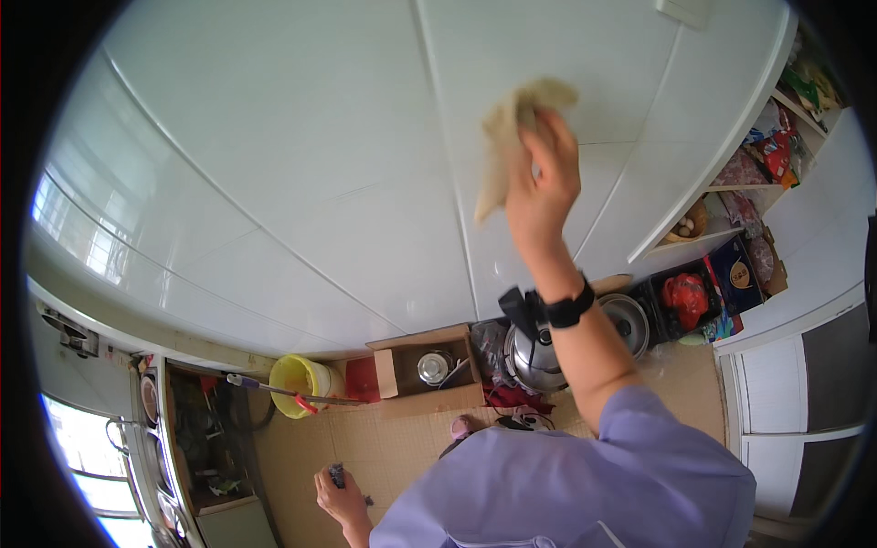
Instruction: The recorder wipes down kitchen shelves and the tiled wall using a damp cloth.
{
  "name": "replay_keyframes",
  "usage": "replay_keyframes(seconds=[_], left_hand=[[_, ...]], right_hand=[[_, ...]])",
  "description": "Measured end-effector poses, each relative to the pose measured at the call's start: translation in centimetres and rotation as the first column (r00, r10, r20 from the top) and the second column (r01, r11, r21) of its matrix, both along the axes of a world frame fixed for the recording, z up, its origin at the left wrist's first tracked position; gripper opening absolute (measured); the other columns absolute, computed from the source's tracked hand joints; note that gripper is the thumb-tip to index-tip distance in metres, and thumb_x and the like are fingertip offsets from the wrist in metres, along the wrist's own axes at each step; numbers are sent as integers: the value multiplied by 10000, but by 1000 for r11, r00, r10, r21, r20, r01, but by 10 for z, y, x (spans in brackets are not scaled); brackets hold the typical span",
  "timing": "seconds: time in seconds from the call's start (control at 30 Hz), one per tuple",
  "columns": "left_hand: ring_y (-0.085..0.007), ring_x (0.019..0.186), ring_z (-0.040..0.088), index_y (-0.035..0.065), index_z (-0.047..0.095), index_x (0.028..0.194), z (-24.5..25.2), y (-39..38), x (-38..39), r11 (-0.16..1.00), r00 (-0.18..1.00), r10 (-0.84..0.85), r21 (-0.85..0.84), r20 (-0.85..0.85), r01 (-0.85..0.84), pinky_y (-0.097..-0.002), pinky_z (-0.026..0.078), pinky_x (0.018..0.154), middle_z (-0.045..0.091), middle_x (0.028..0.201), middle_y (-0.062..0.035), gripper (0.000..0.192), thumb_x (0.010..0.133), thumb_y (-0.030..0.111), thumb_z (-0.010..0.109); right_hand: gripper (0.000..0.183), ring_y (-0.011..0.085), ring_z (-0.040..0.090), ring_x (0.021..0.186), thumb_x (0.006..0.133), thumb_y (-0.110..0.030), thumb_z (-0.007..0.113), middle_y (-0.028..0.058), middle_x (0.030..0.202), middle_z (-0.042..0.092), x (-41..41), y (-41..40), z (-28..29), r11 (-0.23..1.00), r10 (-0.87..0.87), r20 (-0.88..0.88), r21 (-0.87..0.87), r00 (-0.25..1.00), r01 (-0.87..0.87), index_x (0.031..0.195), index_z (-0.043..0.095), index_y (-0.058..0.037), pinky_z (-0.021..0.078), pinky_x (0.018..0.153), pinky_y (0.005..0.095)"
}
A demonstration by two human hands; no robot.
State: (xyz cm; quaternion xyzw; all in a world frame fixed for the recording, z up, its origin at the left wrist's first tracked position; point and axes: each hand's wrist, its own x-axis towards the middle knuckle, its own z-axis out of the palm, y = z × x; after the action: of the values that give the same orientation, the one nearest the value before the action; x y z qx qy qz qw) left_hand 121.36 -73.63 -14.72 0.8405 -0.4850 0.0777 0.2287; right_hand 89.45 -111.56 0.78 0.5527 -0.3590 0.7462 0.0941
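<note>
My right hand (pixel 548 171) is raised in front of the glossy white wall panels (pixel 329 137), its fingers pinching a beige cloth (pixel 503 147). The cloth is blurred, and whether it touches the wall cannot be told. A black strap with a small block (pixel 541 309) circles my right wrist. Low at my left side, my left hand (pixel 342 496) is closed around a small dark grey, crumpled thing (pixel 336 475), possibly a scouring pad. Part of it is hidden by the fingers, and a bit sticks out on the other side of the hand.
Along the wall's foot stand a yellow-lined bucket (pixel 291 387) with a purple-handled pole (pixel 248 382) across it, an open cardboard box (pixel 438 396) and lidded metal pots (pixel 625 320). Shelves (pixel 712 243) at the right hold packets and a basket of eggs (pixel 687 225). A cabinet (pixel 226 524) stands at left.
</note>
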Motion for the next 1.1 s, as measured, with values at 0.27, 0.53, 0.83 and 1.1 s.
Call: replay_keyframes(seconds=[0.27,0.53,0.83,1.1], left_hand=[[-378,705,572,2,569,881,-18,18,16,994,994,97,-53,-47,-99,-456,457,600,560,812,-164,182,713,49,619],[-297,671,611,45,601,836,3,37,25,971,965,237,-3,-117,-239,-392,497,620,624,764,-125,153,760,131,702],[-295,657,583,30,588,832,16,-17,20,1000,974,17,-20,-225,-22,-392,480,617,595,756,-125,140,780,123,678],[-298,657,585,110,605,814,18,7,20,996,995,6,-93,-96,-15,-398,487,611,593,759,-94,81,777,130,675]], right_hand=[[106,249,566,816,734,-15,591,56,896,592,86,-37,-45,995,-32,-513,-101,858,-23,813,624,-78,475,715,341],[232,326,576,845,695,93,548,134,914,592,44,-17,-113,975,72,-282,223,957,-7,881,616,-27,487,697,385],[192,345,573,869,745,-24,629,155,964,575,23,-59,58,971,-216,-349,-175,912,163,931,594,-48,482,701,417],[174,301,619,876,728,7,610,108,876,650,28,-17,-118,910,193,-377,415,906,-21,888,636,-59,486,782,421]])
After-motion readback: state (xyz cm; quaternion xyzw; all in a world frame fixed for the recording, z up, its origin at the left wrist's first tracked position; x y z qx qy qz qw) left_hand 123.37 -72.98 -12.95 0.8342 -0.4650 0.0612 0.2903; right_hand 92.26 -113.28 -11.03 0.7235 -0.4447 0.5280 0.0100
